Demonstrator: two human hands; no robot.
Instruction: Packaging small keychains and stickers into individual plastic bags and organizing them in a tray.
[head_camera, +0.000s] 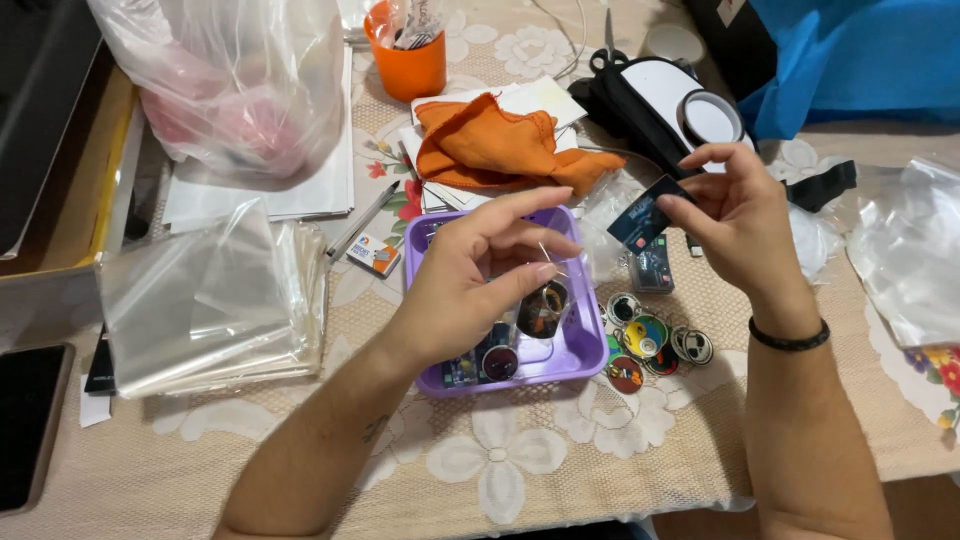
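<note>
Two hands raised over desk middle. Left hand (480, 270) above purple tray (580, 340), thumb and fingertips pinching thin clear bag (545, 290) with dark round item inside. Right hand (735, 215) just beyond tray's right edge, fingers pinching small dark card (642, 215). Round badges (650, 340) lie on desk (560, 450) beside tray's right wall. Orange cloth (495, 145) behind tray; stack of clear bags (210, 300) toward left edge; orange cup (408, 60) near far edge.

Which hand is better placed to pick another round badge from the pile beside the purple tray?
Probably the right hand: it hovers nearer the badges, though it holds a small dark card.
</note>
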